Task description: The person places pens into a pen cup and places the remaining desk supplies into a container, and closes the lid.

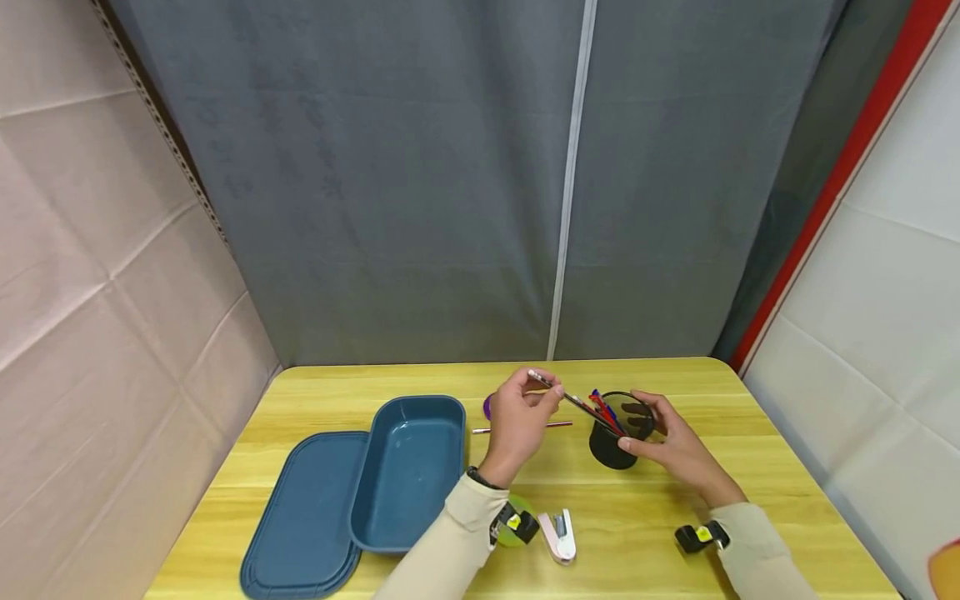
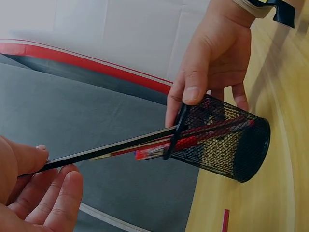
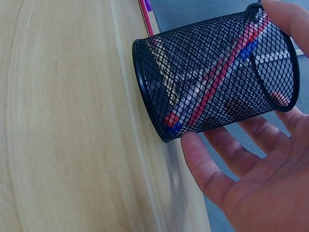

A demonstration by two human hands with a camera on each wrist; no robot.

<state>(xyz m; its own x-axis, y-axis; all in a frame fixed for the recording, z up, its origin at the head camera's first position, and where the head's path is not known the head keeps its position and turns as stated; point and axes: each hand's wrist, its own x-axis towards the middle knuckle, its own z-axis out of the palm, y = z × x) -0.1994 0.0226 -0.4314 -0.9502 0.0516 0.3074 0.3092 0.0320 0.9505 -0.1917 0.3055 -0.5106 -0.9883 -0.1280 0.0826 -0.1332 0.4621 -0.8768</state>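
Note:
My right hand (image 1: pixel 678 454) grips a black mesh pen holder (image 1: pixel 613 450) near its rim, thumb on the near side; the holder tilts with its mouth toward the left. Inside it are red and blue pens (image 3: pixel 212 77), seen through the mesh in the right wrist view. Between thumb and fingers, my left hand (image 1: pixel 519 421) pinches a long dark pencil (image 2: pixel 111 147), whose far end is inside the holder's mouth. A thinner red pencil (image 2: pixel 128 151) sticks out just under it in the left wrist view. Whether the holder's base touches the table cannot be told.
On the wooden table, another pencil (image 1: pixel 558 424) lies behind my left hand, beside a partly hidden purple item (image 1: pixel 487 407). A blue bin (image 1: pixel 408 492) and its lid (image 1: pixel 303 517) are at left. A white-and-pink stapler (image 1: pixel 558 537) and a mostly covered green item (image 1: pixel 513 537) lie in front.

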